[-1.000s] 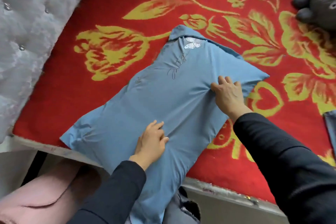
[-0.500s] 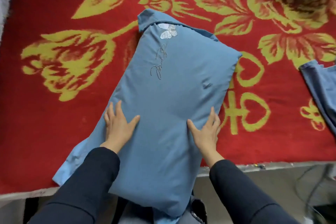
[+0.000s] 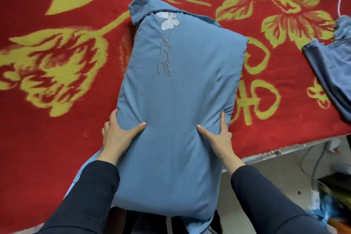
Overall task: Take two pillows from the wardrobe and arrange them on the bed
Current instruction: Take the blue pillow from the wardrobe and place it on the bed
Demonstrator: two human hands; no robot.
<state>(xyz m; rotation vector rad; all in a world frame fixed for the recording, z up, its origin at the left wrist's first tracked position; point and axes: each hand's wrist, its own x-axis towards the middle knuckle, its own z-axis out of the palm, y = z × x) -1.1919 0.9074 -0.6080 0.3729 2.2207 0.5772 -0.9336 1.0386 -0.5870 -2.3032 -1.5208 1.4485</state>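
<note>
Gripping: both hands hold one blue pillow (image 3: 176,100) at its two long sides, near the middle of its length.
Left hand (image 3: 117,135): thumb lies on top of the pillow, fingers (image 3: 113,118) curl around its left edge and go under it; clenched on the pillow.
Right hand (image 3: 218,137): thumb presses into the top, fingers (image 3: 222,121) wrap the right edge; also grasping the pillow.
Pillow: lies lengthwise away from the person, far end on the blanket (image 3: 57,129), near end hanging past the bed edge toward the person.
Decoration: white butterfly (image 3: 169,21) and a stitched signature near the far end.
Blanket: red with yellow flowers and hearts, covers the bed.
Second blue cloth (image 3: 330,74): at the right edge of the bed, well apart from the pillow; I cannot tell if it is the other pillow.
Sleeves: dark, long, on both arms.
Floor: grey, at lower right, with some cables.
</note>
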